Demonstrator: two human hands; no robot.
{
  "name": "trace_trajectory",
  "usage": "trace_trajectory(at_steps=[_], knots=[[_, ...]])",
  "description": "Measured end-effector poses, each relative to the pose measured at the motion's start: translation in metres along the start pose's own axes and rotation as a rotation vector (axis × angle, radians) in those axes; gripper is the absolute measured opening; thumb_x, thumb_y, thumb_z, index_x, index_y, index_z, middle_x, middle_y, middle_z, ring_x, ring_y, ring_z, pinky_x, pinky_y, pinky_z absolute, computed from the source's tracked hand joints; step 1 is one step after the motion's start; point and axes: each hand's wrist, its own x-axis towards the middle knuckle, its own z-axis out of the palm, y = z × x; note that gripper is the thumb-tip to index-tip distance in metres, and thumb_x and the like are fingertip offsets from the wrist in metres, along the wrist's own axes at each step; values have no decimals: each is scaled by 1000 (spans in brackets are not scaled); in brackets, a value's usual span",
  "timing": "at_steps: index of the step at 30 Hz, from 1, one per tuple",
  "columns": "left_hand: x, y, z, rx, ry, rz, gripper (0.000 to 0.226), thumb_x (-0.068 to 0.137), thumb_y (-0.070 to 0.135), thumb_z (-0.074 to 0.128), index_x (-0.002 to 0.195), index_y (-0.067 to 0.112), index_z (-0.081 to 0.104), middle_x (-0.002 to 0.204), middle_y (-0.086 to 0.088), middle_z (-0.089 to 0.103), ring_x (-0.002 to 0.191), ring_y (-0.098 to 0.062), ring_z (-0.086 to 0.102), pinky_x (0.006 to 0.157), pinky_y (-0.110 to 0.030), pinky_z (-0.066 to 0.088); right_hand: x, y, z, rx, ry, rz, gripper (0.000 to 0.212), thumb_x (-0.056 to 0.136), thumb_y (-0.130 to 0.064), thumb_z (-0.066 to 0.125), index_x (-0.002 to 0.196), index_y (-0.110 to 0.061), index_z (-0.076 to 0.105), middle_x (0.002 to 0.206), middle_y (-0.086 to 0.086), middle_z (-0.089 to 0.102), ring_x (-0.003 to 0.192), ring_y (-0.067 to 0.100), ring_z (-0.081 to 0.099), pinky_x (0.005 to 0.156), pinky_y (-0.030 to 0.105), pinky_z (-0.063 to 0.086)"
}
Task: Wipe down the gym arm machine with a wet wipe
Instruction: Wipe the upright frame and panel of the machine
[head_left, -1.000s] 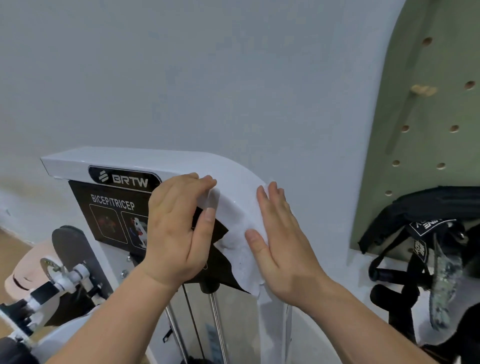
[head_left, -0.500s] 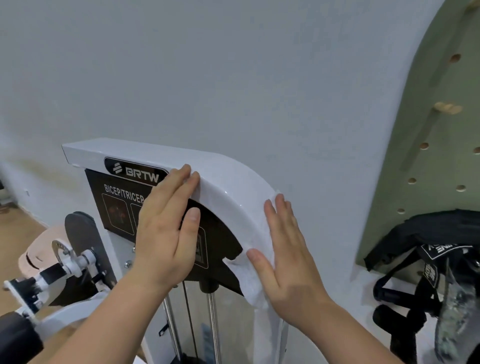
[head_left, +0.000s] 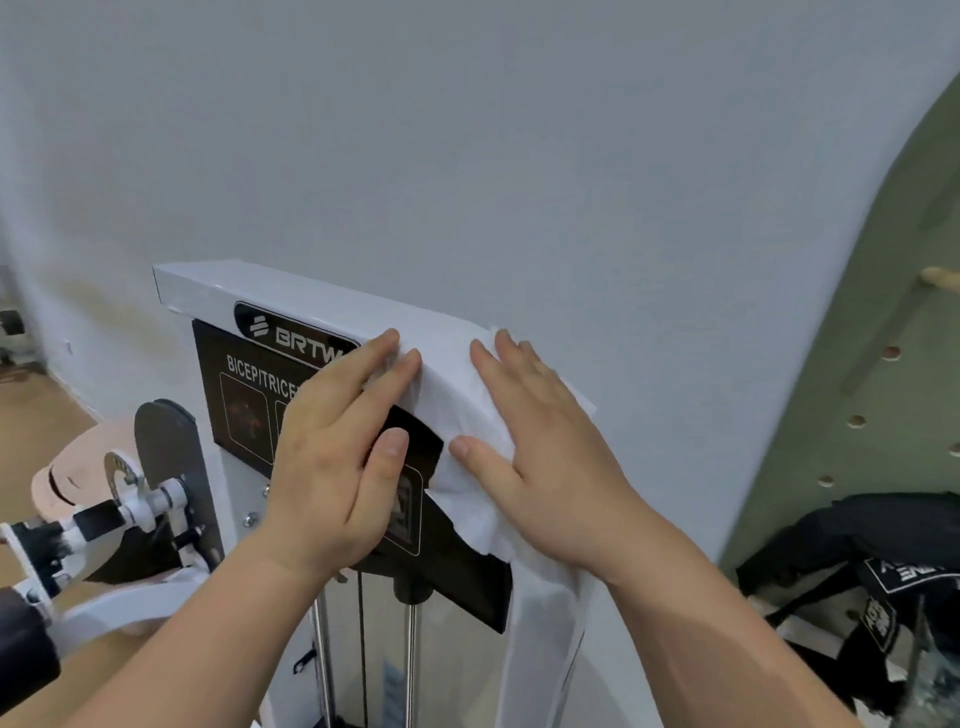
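Wet wipe (head_left: 457, 410) draped over the curved corner of the white machine frame (head_left: 291, 301), just right of the BRTW logo plate (head_left: 296, 335); right hand (head_left: 540, 457) flat on the wipe, fingers straight, pressing it to the frame; left hand (head_left: 332, 457) at the wipe's left edge, fingers nearly straight, fingertips on the wipe, thumb over the black BICEP/TRICEP placard (head_left: 249, 410) below the logo plate; green pegboard (head_left: 883, 364) well right of the frame.

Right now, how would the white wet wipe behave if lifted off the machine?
Probably floppy: the thin white wet wipe drapes and wrinkles over the glossy curved white machine frame. Likely light, and apt to slide on it under the flat right hand.
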Motion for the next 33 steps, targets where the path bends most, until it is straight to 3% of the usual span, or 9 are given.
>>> trace_trajectory(at_steps=[6, 10, 14, 20, 26, 30, 33], knots=[[5, -40, 1, 73, 45, -26, 59, 102, 44, 34, 134, 3, 61, 141, -21, 54, 126, -40, 52, 104, -54, 38, -48, 5, 21, 53, 106, 160, 71, 103, -57, 41, 154, -54, -7, 159, -39, -25, 148, -12, -22, 123, 20, -5], [12, -68, -2, 24, 71, -5, 61, 99, 45, 36, 130, 0, 64, 136, -23, 56, 121, -42, 54, 101, -54, 37, -12, -15, 3, -87, 5, 214, 77, 95, -69, 34, 158, -48, -5, 164, -29, -21, 147, -13, -21, 124, 18, -4], [13, -99, -7, 12, 105, -62, 61, 98, 44, 37, 131, 0, 64, 134, -22, 58, 122, -42, 55, 101, -53, 36, 45, -47, -8, -274, -104, 202, 77, 99, -60, 43, 163, -37, 6, 171, -16, -4, 155, -2, -6, 121, 15, -1], [6, -126, -13, -59, 29, -5, 56, 95, 38, 40, 137, 6, 60, 142, -18, 55, 128, -42, 52, 96, -67, 37, 112, -90, 8, -550, -231, 168, 77, 101, -64, 40, 164, -28, 12, 173, -4, 8, 157, 12, 12, 125, 33, 20], [2, -141, -12, -125, 20, 55, 55, 93, 37, 44, 136, 7, 60, 146, -16, 52, 133, -39, 51, 97, -69, 36, 82, -96, 12, -627, -133, 283, 73, 98, -68, 31, 162, -40, 9, 172, -14, 5, 157, 6, 10, 121, 28, 21], [2, -150, -15, -128, 36, 2, 55, 88, 37, 49, 134, 10, 63, 144, -20, 53, 130, -43, 50, 99, -69, 34, 46, -89, 15, -602, 0, 406, 80, 89, -80, 19, 160, -44, 18, 170, -17, 12, 155, 4, 16, 115, 22, 25], [7, -164, -21, -134, 41, -14, 55, 92, 40, 47, 132, 8, 65, 140, -23, 55, 125, -46, 53, 96, -69, 36, 53, -91, 17, -643, -3, 402, 83, 85, -78, 12, 160, -42, 22, 170, -13, 20, 154, 10, 26, 115, 29, 32]])
